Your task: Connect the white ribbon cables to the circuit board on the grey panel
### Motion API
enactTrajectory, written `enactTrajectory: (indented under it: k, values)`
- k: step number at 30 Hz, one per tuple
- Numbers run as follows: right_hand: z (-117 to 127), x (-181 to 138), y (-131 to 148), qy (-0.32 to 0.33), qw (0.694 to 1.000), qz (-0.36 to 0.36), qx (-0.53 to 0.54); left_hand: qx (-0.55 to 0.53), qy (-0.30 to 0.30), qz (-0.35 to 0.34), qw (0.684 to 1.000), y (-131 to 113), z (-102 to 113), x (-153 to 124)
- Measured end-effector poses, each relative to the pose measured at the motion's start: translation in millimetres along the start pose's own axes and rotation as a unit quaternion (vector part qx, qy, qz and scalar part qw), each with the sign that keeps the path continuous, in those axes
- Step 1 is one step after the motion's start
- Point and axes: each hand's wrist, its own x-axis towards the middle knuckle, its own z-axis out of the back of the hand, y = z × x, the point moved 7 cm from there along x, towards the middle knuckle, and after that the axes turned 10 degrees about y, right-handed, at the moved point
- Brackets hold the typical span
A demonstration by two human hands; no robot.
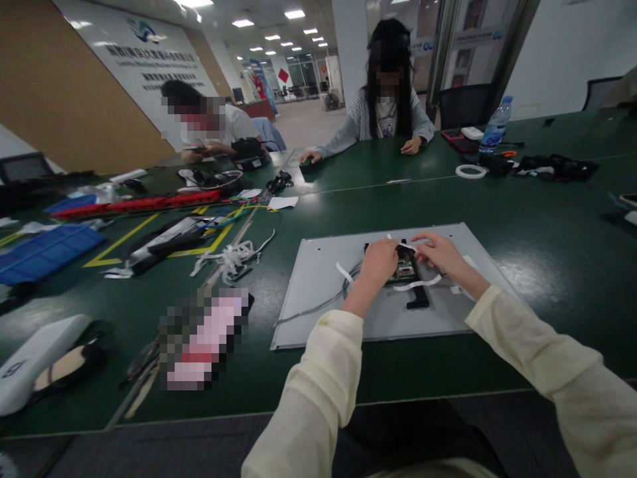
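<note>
A light grey panel lies on the dark green table, and on it sits a black-framed device with an exposed circuit board. Over the device's far side, my left hand is closed with its fingertips on a thin white strip. My right hand pinches the same strip from the right. Another white strip curves across the near side of the board. Grey cables run out to the left, past a short white strip. My hands hide part of the device.
Left of the panel lie a tangle of white strips, a phone and a blue tray. A tape roll and a water bottle stand at the back right. Two people sit across the table.
</note>
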Motion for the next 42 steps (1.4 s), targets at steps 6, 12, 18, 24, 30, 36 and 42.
enactTrajectory:
  k: [6,12,18,24,30,36,42]
  values:
    - [1,-8,14,-0.033,0.951,0.050,-0.304,0.009,-0.001,0.007,1.000,1,0,0]
    - [-7,-20,25,-0.020,0.878,-0.035,-0.476,0.033,0.005,0.024,0.999,1,-1,0]
    - [-8,-25,31,-0.011,0.848,-0.053,-0.527,0.043,0.007,0.017,0.999,-2,1,-1]
    - [-4,-29,31,-0.025,0.830,-0.075,-0.552,0.039,0.018,0.011,0.999,-1,-2,-1]
    - [8,-34,28,-0.033,0.846,-0.053,-0.529,0.038,0.032,-0.010,0.999,2,-7,0]
    - [5,-24,31,-0.021,0.920,0.138,-0.368,0.020,0.019,-0.037,0.999,2,-7,0]
    - [-17,-24,30,0.039,0.898,0.203,-0.390,0.019,0.018,-0.021,0.999,1,-4,-1]
